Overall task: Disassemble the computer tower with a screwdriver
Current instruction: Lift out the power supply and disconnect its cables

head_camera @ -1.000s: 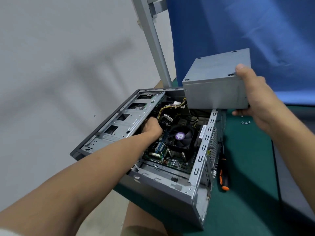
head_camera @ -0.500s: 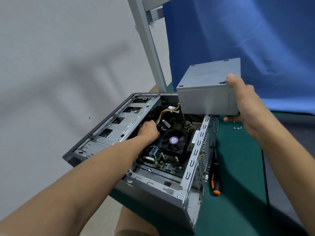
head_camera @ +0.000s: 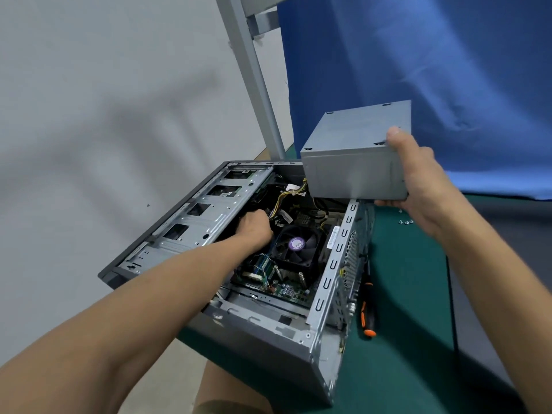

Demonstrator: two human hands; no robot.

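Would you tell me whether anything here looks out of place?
The computer case juts past the left edge of the green table; the power supply, held above it by the right hand, trails yellow cables inside.

Left hand (head_camera: 254, 231) extended forward, fingers curled, right hand (head_camera: 418, 180) raised, thumb and fingers clamped

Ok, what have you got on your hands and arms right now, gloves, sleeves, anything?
No gloves: left hand and right hand are both bare. No watch or band at either wrist. Both forearms are uncovered to the frame edge, no sleeves in view.
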